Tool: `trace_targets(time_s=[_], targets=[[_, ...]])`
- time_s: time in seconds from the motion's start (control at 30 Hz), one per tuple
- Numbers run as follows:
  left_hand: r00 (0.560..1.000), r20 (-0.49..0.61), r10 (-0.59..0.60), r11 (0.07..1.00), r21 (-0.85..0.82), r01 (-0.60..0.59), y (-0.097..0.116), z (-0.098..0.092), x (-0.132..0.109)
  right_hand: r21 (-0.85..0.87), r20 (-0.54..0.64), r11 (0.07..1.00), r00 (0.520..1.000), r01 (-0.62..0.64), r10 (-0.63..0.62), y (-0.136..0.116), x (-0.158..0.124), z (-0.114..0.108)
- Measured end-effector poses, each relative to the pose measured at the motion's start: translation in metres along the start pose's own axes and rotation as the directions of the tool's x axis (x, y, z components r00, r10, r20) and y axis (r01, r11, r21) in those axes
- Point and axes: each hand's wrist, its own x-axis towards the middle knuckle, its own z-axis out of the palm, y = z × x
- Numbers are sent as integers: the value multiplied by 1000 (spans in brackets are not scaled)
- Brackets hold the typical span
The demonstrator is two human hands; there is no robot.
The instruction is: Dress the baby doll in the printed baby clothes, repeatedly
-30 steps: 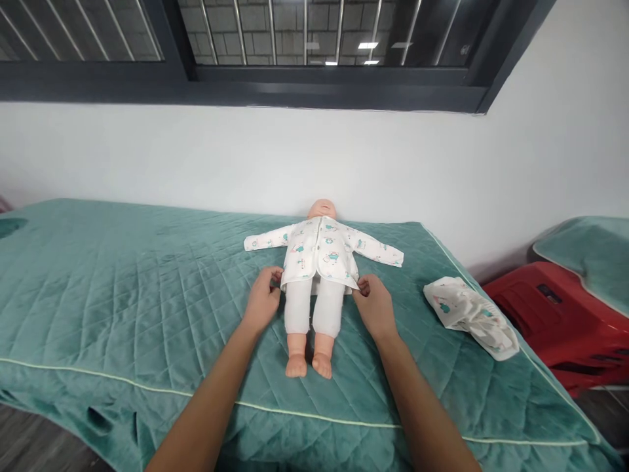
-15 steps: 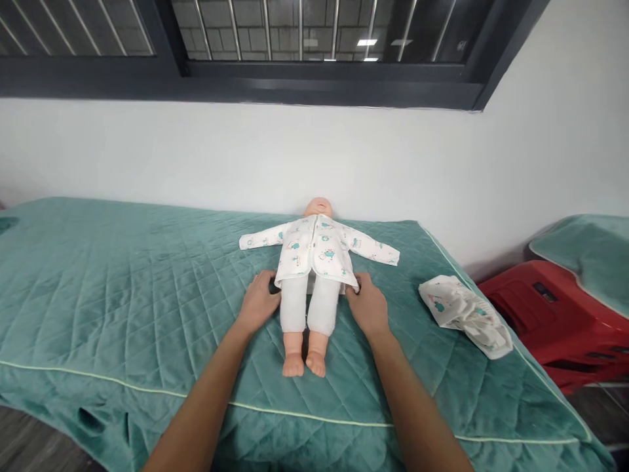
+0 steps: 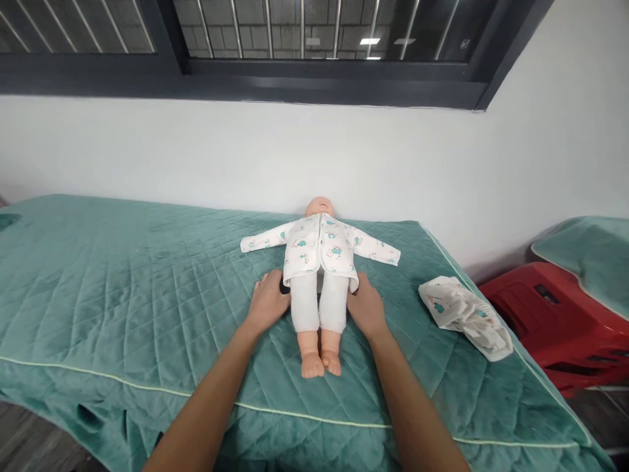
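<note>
A baby doll [image 3: 310,359] lies on its back, legs toward me and arms stretched out sideways. It wears a white printed baby jacket [image 3: 322,246] and white trousers [image 3: 334,305]. At the jacket's lower left corner, my left hand [image 3: 268,300] is closed on the hem beside the doll's hip. My right hand [image 3: 366,305] pinches the hem's lower right corner. Some fingertips of both hands are hidden by the cloth and the hands themselves. A small dark patch shows by my left thumb; I cannot tell what it is.
A green quilted cover [image 3: 147,295] lies under the doll. To the right is a crumpled white printed cloth [image 3: 464,314]. Beyond the edge stands a red plastic object [image 3: 555,314], partly under green fabric [image 3: 590,246]. A white wall [image 3: 196,151] and barred window are behind.
The doll's legs and lower body have shifted right, along with the jacket's lower part. My left hand has moved right with them; my right hand has barely moved.
</note>
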Motion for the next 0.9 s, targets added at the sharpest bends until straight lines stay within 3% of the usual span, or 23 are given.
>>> trace_targets(time_s=[0.23,0.63,0.9], targets=[[1000,2,-10,999,-52,10,-5,-1,-1,4,26,999,999,-37,37,3,2,1],[999,47,-3,993,116,-3,2,0,-2,53,43,998,998,-42,39,4,-6,-4],[1000,12,17,995,98,-18,0,0,-3,67,29,997,999,-35,33,5,-7,-4]])
